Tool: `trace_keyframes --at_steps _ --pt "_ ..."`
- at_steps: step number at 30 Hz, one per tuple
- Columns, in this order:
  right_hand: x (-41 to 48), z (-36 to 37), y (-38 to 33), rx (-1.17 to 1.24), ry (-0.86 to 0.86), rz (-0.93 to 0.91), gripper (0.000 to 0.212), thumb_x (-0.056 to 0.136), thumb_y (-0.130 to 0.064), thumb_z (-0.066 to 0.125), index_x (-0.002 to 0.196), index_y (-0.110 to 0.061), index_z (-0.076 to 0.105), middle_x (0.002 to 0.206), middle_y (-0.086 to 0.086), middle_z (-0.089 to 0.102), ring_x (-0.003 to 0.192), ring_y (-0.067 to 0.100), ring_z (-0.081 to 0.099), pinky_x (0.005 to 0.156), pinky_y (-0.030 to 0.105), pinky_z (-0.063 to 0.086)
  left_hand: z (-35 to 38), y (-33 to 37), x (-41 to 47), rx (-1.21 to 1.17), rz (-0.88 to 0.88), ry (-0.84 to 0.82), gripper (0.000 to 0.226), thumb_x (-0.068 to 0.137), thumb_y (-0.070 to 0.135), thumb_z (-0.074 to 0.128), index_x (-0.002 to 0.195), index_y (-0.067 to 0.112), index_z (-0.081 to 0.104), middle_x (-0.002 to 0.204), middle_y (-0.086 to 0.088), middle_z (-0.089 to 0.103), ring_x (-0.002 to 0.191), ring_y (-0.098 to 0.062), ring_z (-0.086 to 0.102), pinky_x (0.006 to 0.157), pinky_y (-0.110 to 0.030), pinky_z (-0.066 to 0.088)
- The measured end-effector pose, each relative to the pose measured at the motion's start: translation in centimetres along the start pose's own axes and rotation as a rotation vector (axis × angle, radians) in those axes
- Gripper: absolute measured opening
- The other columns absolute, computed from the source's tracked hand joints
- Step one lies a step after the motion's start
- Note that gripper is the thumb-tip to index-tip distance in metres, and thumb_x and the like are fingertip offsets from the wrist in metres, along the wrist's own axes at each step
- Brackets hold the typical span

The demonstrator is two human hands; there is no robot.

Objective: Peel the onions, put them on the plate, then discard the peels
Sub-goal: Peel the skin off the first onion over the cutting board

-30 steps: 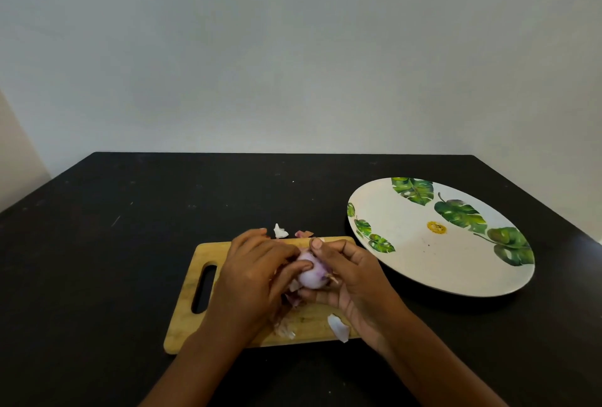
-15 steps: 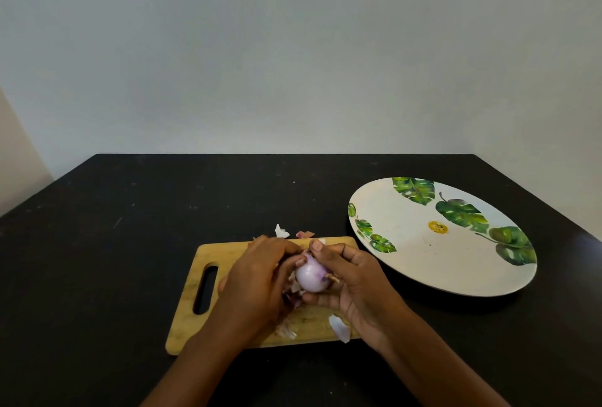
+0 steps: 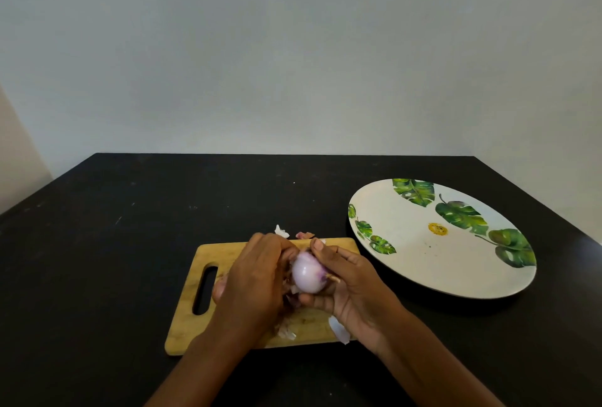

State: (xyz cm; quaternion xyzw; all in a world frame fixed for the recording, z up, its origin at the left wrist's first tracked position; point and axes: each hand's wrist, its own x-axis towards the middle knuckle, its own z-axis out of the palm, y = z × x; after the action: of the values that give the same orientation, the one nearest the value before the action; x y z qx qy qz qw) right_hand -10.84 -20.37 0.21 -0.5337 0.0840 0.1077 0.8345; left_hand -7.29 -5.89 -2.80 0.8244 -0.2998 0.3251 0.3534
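Observation:
A pale purple onion (image 3: pixel 308 273), mostly bare of skin, is held just above the wooden cutting board (image 3: pixel 202 276). My right hand (image 3: pixel 350 283) cups it from the right and below, thumb on top. My left hand (image 3: pixel 257 279) presses against its left side, fingers curled on loose skin there. Peel scraps (image 3: pixel 338 330) lie on the board's near edge, and more peel scraps (image 3: pixel 281 231) sit beyond its far edge. The white plate (image 3: pixel 423 263) with green leaf prints lies to the right, with no onion on it.
Everything rests on a black table (image 3: pixel 114 243) against a plain pale wall. The board has a handle slot at its left end. The plate's left rim is close to the board's far right corner.
My left hand has slid leftward off the onion's top, uncovering more of its smooth pale surface. My right hand has kept its hold in about the same place.

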Motion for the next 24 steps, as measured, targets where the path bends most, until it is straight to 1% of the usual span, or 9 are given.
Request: trace_keyframes --at_steps 1,4,7,9,12,14,17,21,24 --pt "0.0 0.0 0.0 0.021 -0.014 0.014 0.045 0.063 -0.035 0.069 0.099 -0.009 0.070 0.108 0.019 0.068 0.076 0.026 0.071 0.052 0.030 0.057 -0.1 0.2 0.0 -0.037 -0.034 0.023 0.010 0.081 0.029 0.045 0.088 0.024 0.048 0.080 0.013 0.045 0.071 -0.004 0.042 0.066 -0.017 0.039" --pt "0.0 0.1 -0.1 0.097 -0.038 0.050 0.044 0.069 -0.035 0.068 0.103 -0.007 0.069 0.111 0.022 0.066 0.074 0.025 0.070 0.049 0.028 0.056 -0.3 1.0 0.1 -0.070 -0.145 0.057 0.022 0.082 0.033 0.040 0.086 0.018 0.056 0.076 0.009 0.050 0.068 -0.007 0.046 0.059 -0.020 0.041" --pt "-0.3 -0.1 -0.4 0.146 -0.049 0.069 0.039 0.070 -0.035 0.067 0.097 -0.007 0.070 0.109 0.022 0.066 0.071 0.025 0.070 0.045 0.026 0.054 -0.5 1.1 0.3 -0.013 -0.270 0.040 0.039 0.076 0.045 0.035 0.088 0.015 0.059 0.076 0.014 0.047 0.068 -0.005 0.046 0.058 -0.016 0.034" --pt "-0.3 -0.3 -0.6 0.151 -0.055 0.072 0.040 0.070 -0.036 0.067 0.097 -0.006 0.069 0.107 0.023 0.066 0.071 0.026 0.069 0.044 0.026 0.054 -0.8 0.5 0.3 0.099 -0.233 0.043 0.038 0.079 0.039 0.036 0.089 0.014 0.063 0.076 0.020 0.047 0.066 0.001 0.043 0.061 -0.010 0.029" --pt "-0.1 -0.3 -0.5 0.111 -0.029 0.065 0.049 0.072 -0.038 0.068 0.109 -0.006 0.065 0.117 0.025 0.064 0.080 0.028 0.069 0.050 0.028 0.056 -0.8 -0.2 0.0 0.197 -0.185 -0.012 0.037 0.084 0.033 0.040 0.092 0.015 0.071 0.082 0.006 0.066 0.076 -0.002 0.047 0.067 -0.012 0.033" --pt "0.0 -0.3 -0.4 0.079 0.016 0.047 0.048 0.070 -0.038 0.068 0.108 -0.008 0.065 0.118 0.024 0.063 0.080 0.028 0.070 0.052 0.029 0.057 -0.6 0.0 -0.2 0.205 -0.182 -0.039 0.039 0.083 0.035 0.041 0.096 0.017 0.073 0.089 0.003 0.068 0.083 -0.005 0.049 0.069 -0.014 0.034" --pt "0.1 -0.2 -0.5 0.041 0.060 0.019 0.048 0.069 -0.039 0.067 0.104 -0.007 0.064 0.113 0.022 0.065 0.079 0.027 0.072 0.056 0.032 0.059 -0.7 0.5 0.1 0.076 -0.196 -0.023 0.036 0.084 0.040 0.043 0.095 0.023 0.072 0.092 0.010 0.065 0.087 0.000 0.050 0.072 -0.009 0.032" --pt "0.3 -0.3 -0.6 0.041 0.090 0.029 0.043 0.082 -0.038 0.064 0.109 -0.004 0.062 0.108 0.020 0.068 0.082 0.031 0.073 0.058 0.035 0.060 -1.0 0.9 0.5 -0.103 -0.164 0.007 0.026 0.087 0.041 0.047 0.097 0.029 0.068 0.092 0.015 0.065 0.087 0.001 0.057 0.075 -0.009 0.041" --pt "0.3 -0.3 -0.5 0.022 0.097 0.014 0.044 0.072 -0.034 0.068 0.103 -0.004 0.064 0.102 0.018 0.070 0.083 0.031 0.073 0.061 0.039 0.061 -0.9 1.1 0.4 -0.088 -0.084 -0.016 0.029 0.084 0.042 0.052 0.100 0.024 0.068 0.093 0.012 0.067 0.088 0.001 0.056 0.078 -0.014 0.044"
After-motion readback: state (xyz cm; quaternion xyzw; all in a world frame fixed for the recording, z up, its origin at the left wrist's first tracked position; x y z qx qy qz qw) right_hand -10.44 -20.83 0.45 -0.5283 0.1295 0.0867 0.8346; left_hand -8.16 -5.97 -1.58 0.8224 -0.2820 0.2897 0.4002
